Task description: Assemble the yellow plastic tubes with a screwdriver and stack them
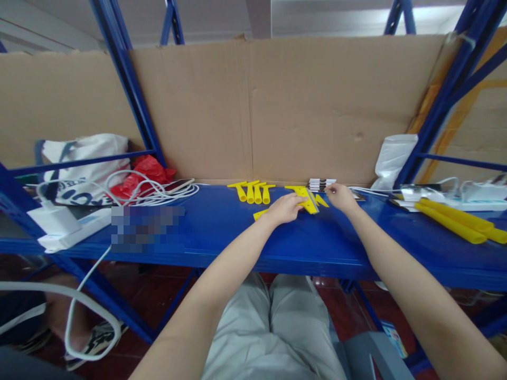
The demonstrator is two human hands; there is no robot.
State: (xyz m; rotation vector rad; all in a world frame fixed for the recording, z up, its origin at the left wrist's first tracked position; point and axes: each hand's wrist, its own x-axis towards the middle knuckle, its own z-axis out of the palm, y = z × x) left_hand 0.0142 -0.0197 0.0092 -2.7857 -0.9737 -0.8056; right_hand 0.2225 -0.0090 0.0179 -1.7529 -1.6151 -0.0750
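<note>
My left hand (285, 208) is closed on a flat yellow scraper head (308, 202) with a pale strip along its edge, just above the blue shelf top. Under that hand lies another yellow piece (260, 214), partly hidden. My right hand (341, 197) has its fingers pinched together beside a stack of small white packs (317, 184); what is between the fingertips is too small to tell. Small yellow pointed pieces (321, 200) lie between the two hands. Left of them, several yellow T-shaped handles (250, 193) are lined up in a row.
Cardboard (309, 105) closes off the back of the blue shelf (222, 237). On the left are a white power strip (79, 229), coiled white cable (158, 192), a red bag (148, 171) and a cloth bag (87, 163). Long yellow tubes (451, 221) lie at right.
</note>
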